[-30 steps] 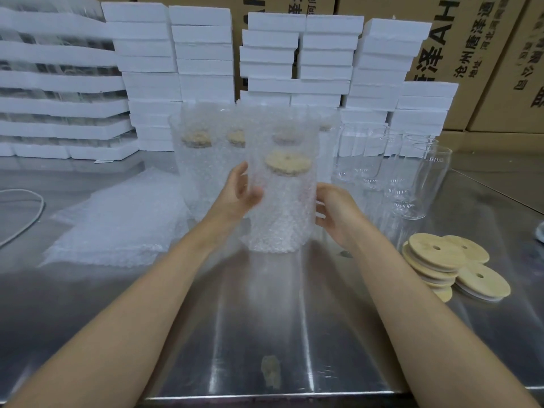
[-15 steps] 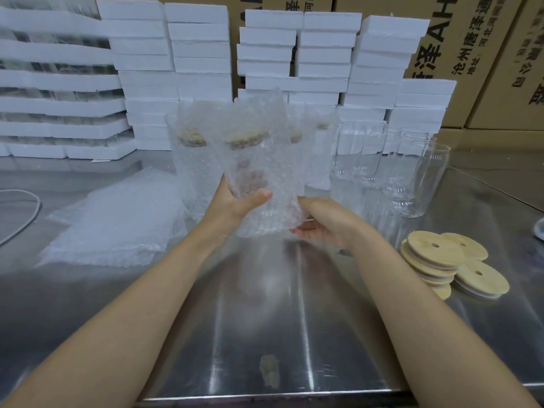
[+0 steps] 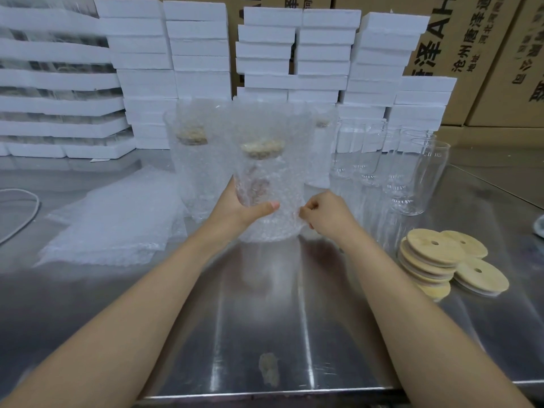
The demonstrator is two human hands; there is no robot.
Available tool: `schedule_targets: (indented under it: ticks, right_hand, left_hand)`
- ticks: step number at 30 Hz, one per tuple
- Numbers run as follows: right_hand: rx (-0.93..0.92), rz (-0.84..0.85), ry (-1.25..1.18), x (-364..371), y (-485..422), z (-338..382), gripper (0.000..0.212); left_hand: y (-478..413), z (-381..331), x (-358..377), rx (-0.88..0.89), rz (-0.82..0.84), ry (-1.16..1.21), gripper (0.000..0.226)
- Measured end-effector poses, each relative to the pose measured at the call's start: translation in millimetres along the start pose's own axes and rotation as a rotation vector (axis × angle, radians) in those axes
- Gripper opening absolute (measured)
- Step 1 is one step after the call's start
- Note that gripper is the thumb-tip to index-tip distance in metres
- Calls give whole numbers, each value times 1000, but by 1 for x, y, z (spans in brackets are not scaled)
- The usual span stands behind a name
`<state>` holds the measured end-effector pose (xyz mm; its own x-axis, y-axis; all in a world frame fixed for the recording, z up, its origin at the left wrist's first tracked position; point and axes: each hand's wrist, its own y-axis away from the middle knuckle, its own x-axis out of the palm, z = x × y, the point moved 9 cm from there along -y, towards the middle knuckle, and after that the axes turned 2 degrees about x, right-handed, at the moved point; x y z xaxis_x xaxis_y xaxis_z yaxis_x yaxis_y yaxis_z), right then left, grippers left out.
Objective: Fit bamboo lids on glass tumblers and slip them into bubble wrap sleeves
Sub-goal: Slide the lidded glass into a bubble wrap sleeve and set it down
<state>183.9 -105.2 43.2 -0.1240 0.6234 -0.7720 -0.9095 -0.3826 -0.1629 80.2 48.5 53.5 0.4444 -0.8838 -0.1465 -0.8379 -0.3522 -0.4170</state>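
Note:
A glass tumbler with a bamboo lid sits inside a bubble wrap sleeve (image 3: 269, 172), held above the steel table (image 3: 265, 319). My left hand (image 3: 240, 206) grips its lower left side, thumb across the front. My right hand (image 3: 322, 212) pinches the sleeve's lower right edge. Behind it stand other sleeved, lidded tumblers (image 3: 192, 160). Bare glass tumblers (image 3: 418, 178) are grouped at the right. Loose bamboo lids (image 3: 441, 260) lie stacked at the right front. A pile of flat bubble wrap sleeves (image 3: 117, 219) lies at the left.
White foam boxes (image 3: 200, 54) are stacked along the back, with brown cartons (image 3: 471, 54) behind them. A cable (image 3: 20, 213) curves at the far left. A small smudge (image 3: 268, 369) marks the table near its front edge.
The sleeved tumbler was lifted and tilted, then brought upright and more to the right. My right hand shifted from its side to pinching the sleeve's lower edge.

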Motion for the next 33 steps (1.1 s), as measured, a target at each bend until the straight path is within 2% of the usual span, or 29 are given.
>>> schedule_targets:
  ticks: [2, 5, 9, 12, 16, 18, 20, 23, 25, 26, 28, 31, 33]
  right_hand:
    - [33, 64, 40, 6, 2, -4, 30]
    - [50, 144, 58, 13, 5, -5, 17]
    - [0, 39, -40, 2, 3, 4, 26]
    - [-62, 28, -84, 5, 3, 15, 10]
    - [-113, -92, -158, -7, 5, 21, 18]
    - [-118, -90, -391, -15, 8, 25, 27]
    - [-142, 50, -609, -14, 10, 30, 51]
    - [-223, 361, -644, 2, 19, 39, 96]
    - [-266, 534, -625, 15, 29, 45, 108]
    - [-276, 557, -610, 19, 31, 47, 111]
    - [-286, 468, -575, 17, 28, 47, 110]
    - [-290, 251, -599, 1, 20, 44, 88]
    - [-295, 192, -624, -5, 19, 41, 81]
  left_hand:
    - [2, 3, 4, -16, 43, 17, 62]
    - [4, 3, 11, -29, 114, 23, 80]
    - [3, 1, 10, -13, 127, 23, 76]
    - [3, 2, 9, -14, 129, 41, 76]
    - [3, 1, 11, -13, 158, 43, 87]
    - [3, -2, 10, -8, 140, 58, 81]
    - [2, -3, 7, -13, 116, 85, 75]
    - [0, -5, 4, -18, 85, 91, 73]
    - [0, -7, 1, -12, 63, 77, 65]
    - [0, -8, 1, -6, 57, 67, 61]
    - [0, -11, 0, 11, 46, 53, 56]
    - [0, -13, -2, 27, 27, 24, 55]
    - [1, -13, -3, 26, 32, 3, 59]
